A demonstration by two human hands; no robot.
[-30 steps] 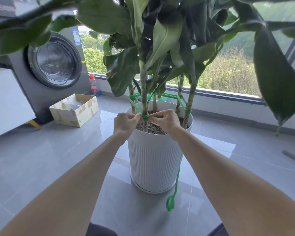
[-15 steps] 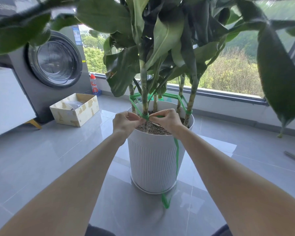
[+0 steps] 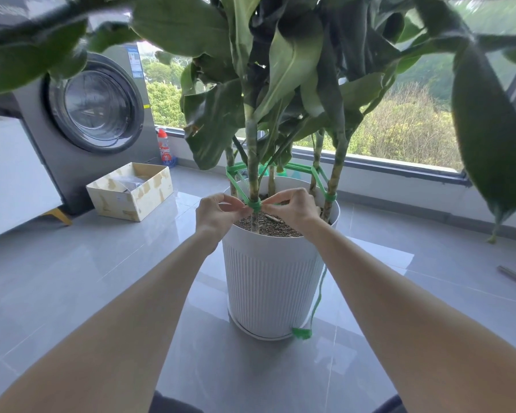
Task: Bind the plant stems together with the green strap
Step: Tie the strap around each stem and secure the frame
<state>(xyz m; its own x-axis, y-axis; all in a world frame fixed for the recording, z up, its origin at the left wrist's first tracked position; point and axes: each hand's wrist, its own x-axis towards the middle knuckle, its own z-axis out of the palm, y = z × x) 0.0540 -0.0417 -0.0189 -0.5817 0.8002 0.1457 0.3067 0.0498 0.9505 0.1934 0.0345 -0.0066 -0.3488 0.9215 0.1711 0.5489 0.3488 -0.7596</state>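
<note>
So, pinching the thin green plastic strap (image 3: pixel 254 204) with the left hand (image 3: pixel 218 214), grip closed on it just left of the front striped plant stem (image 3: pixel 252 174). Same with the right hand (image 3: pixel 292 208), grip pinching it on the other side. Sits wrapped round that stem just above the soil, loops round the stems behind (image 3: pixel 335 168), dangles down the tall white ribbed pot (image 3: pixel 268 281) to the grey tiled floor (image 3: pixel 72 278).

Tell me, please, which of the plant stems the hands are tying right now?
The front stem, nearest the viewer: the left hand and right hand pinch the green strap wound round it. The other stems stand behind, untouched.
</note>
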